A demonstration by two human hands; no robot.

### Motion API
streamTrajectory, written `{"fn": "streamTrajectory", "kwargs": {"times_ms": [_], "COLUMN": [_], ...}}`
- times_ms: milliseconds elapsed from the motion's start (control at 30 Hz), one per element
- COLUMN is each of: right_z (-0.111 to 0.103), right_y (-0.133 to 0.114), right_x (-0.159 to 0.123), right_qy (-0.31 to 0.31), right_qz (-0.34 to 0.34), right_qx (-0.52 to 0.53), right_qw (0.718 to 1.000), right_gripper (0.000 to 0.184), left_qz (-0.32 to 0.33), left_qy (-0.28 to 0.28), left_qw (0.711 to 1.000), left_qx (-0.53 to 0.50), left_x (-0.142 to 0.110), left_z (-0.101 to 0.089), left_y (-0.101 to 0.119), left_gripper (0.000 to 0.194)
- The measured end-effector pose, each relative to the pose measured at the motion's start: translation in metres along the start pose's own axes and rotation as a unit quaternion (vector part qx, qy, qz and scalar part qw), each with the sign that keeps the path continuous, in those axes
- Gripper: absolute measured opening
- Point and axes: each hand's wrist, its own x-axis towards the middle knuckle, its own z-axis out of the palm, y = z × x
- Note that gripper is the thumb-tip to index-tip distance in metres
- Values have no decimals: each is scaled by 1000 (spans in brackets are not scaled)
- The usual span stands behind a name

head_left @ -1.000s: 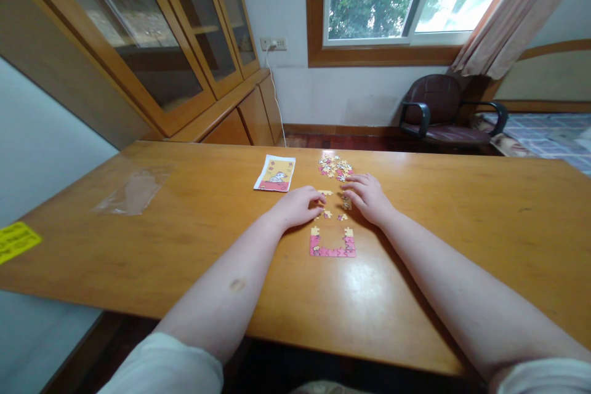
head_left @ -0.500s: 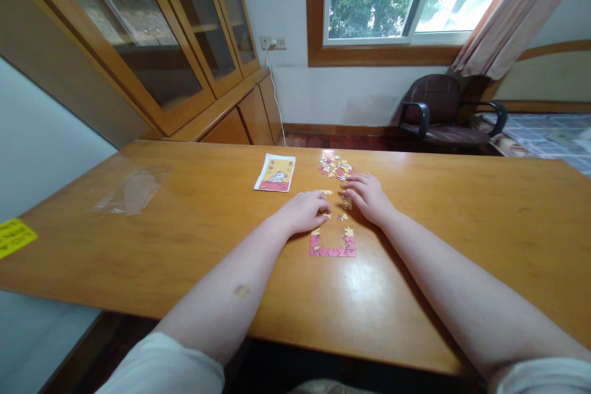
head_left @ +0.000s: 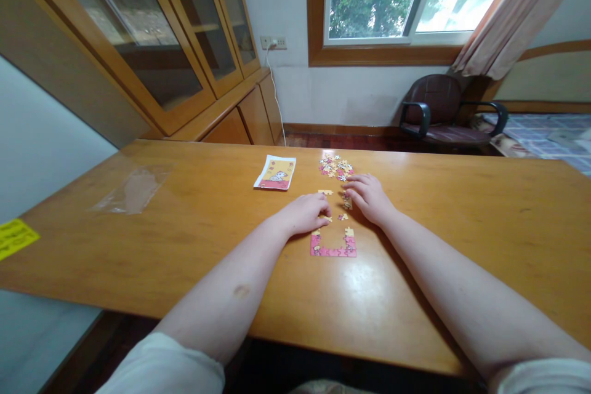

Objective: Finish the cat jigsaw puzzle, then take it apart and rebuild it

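My left hand [head_left: 308, 212] rests on the table with its fingers curled down over a yellow puzzle piece [head_left: 327, 219], partly hidden beneath the fingertips. My right hand [head_left: 369, 197] lies opposite, its fingers apart, with fingertips beside a few joined puzzle pieces [head_left: 346, 203]. Between the hands sits a small loose piece [head_left: 342, 217]. Just beyond my left fingers lies a short yellow strip of pieces [head_left: 325, 192]. Nearer to me is a U-shaped pink and yellow puzzle border [head_left: 333, 252]. A heap of loose pieces [head_left: 336, 167] lies past my right fingertips.
A picture card [head_left: 277, 173] with a white animal on yellow and pink lies left of the pieces. Farther left is a clear plastic bag [head_left: 136, 191] on the wooden table [head_left: 207, 197]. A glass-door cabinet [head_left: 184, 61] stands behind, and a chair [head_left: 434, 104] beyond the far edge.
My left fingers have shifted very slightly toward me with the yellow piece under them. My right hand has stayed in place.
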Motion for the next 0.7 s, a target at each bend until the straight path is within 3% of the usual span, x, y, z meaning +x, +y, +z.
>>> {"fn": "streamTrajectory", "kwargs": {"times_ms": [133,300,700], "right_z": [0,1,2], "right_y": [1,3,1], "right_x": [0,0,0], "right_qy": [0,-6,9], "right_qz": [2,-1,-10], "right_qx": [1,-3,-7], "right_qw": [1000,1000,1000], "right_gripper": [35,34,35], "left_qz": [34,11,25], "left_qy": [-8,5,32], "left_qw": [999,1000,999], "left_qx": [-1,6,8], "left_x": [0,-4,-8], "left_z": [0,-5,-8], "left_y": [1,3,0], "left_gripper": [12,28,19]}}
